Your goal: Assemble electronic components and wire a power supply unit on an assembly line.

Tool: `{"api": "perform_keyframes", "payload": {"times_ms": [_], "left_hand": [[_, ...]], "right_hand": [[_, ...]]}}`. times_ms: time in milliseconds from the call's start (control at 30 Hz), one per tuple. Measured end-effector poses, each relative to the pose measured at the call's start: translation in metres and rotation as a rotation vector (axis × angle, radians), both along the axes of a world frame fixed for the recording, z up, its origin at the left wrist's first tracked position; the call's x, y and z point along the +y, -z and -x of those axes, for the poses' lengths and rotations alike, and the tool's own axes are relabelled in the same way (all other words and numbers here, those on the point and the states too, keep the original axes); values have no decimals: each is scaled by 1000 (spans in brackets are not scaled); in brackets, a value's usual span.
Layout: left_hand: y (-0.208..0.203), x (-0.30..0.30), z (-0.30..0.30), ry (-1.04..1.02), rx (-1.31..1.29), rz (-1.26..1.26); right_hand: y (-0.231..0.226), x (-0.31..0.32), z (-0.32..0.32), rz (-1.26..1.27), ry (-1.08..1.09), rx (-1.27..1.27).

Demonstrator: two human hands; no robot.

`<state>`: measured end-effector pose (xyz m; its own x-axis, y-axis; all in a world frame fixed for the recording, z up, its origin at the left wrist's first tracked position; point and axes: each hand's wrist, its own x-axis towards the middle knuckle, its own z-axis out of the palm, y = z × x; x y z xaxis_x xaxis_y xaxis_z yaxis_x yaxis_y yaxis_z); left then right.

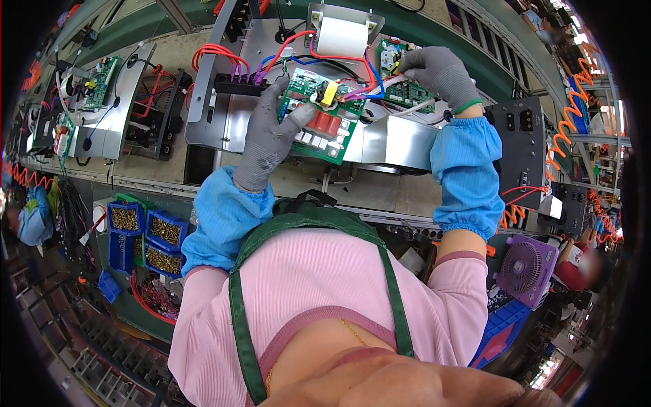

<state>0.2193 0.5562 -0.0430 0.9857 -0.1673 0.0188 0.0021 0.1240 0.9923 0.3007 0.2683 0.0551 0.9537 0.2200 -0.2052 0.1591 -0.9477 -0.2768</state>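
My left hand (pixel 263 139), in a grey glove, is closed on the left edge of a green circuit board (pixel 348 129). That board is tilted and carries red block components (pixel 324 123) and a yellow-wrapped transformer (pixel 329 93). Red, blue and purple wires run to it. My gloved right hand (pixel 439 73) is to the right, its fingers pinched on a white cable (pixel 390 83) near the yellow part of a second green circuit board (pixel 419 99). Both boards are over an open metal chassis (pixel 234 125). Part of the cable is hidden under my fingers.
A large white-wrapped transformer (pixel 343 36) stands at the chassis's far side. Another opened unit (pixel 119 112) sits left, and a black panel (pixel 521 146) right. Blue bins (pixel 165 230) of small brass-coloured parts stand lower left. A purple fan (pixel 527 270) is lower right.
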Motion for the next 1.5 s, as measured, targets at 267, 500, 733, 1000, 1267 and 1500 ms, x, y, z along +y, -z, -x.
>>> {"api": "perform_keyframes", "payload": {"times_ms": [267, 500, 733, 1000, 1267, 1500], "left_hand": [[4, 4, 1, -51, 2, -11], [-17, 7, 3, -144, -115, -46], [-3, 9, 4, -134, -91, 93], [2, 7, 5, -174, -62, 143], [9, 6, 11, -224, -50, 220], [13, 0, 6, -242, -73, 171]], "right_hand": [[-24, 20, 23, 213, -73, -930], [-4, 51, 34, -567, -552, -80], [4, 51, 31, -272, -483, -63], [16, 71, 30, -64, -631, -555], [12, 73, 13, 169, -439, -99], [23, 83, 8, 407, -523, -134]]}}
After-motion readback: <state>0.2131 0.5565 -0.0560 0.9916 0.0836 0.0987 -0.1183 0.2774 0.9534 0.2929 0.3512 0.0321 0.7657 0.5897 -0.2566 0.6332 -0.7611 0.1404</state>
